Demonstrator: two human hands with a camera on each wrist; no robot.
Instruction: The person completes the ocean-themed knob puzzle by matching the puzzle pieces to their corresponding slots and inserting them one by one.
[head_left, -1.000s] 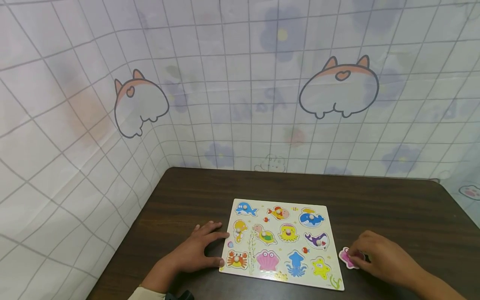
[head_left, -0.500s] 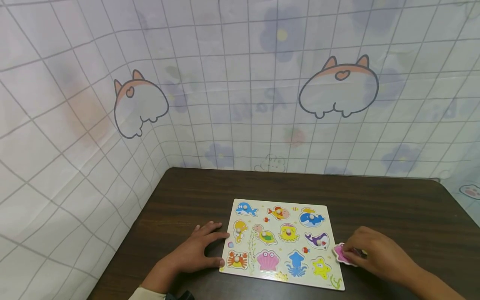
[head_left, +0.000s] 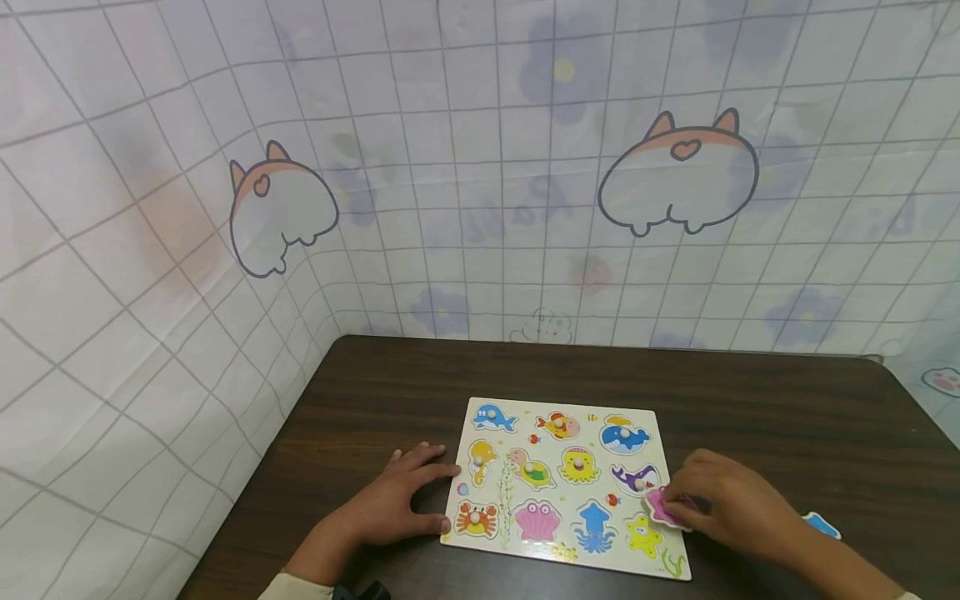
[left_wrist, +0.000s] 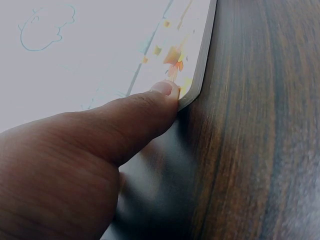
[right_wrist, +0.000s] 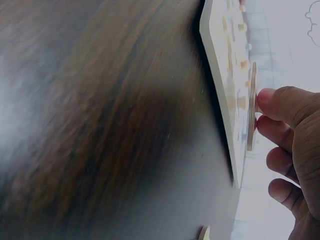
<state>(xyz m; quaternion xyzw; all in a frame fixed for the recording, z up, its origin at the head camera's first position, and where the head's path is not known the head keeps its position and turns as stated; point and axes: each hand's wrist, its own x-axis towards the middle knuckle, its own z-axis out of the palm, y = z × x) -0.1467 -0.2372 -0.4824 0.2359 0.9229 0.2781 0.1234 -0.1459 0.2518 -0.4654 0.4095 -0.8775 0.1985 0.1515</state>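
Observation:
A cream sea-animal puzzle board (head_left: pixel 567 523) lies on the table. Most of its animals carry round knobs; the pink shell (head_left: pixel 537 522), blue squid (head_left: pixel 595 527) and yellow starfish (head_left: pixel 642 537) pictures show none. Thumb and index finger of my right hand (head_left: pixel 723 504) pinch a pink puzzle piece (head_left: pixel 655 505) by its knob, over the board's right edge. The right wrist view has this piece (right_wrist: pixel 252 107) edge-on, above the board's surface. My left hand (head_left: pixel 393 500) rests at the board's left side, its thumb (left_wrist: pixel 150 112) touching the near left corner.
A blue puzzle piece (head_left: pixel 822 525) lies on the dark wooden table (head_left: pixel 405 383) to the right, partly behind my right forearm. A patterned white curtain (head_left: pixel 480 250) stands behind the table and along its left.
My right hand has moved left, bringing the pink piece from the table to over the board's right edge. The blue piece has come into sight. My left hand has stayed still.

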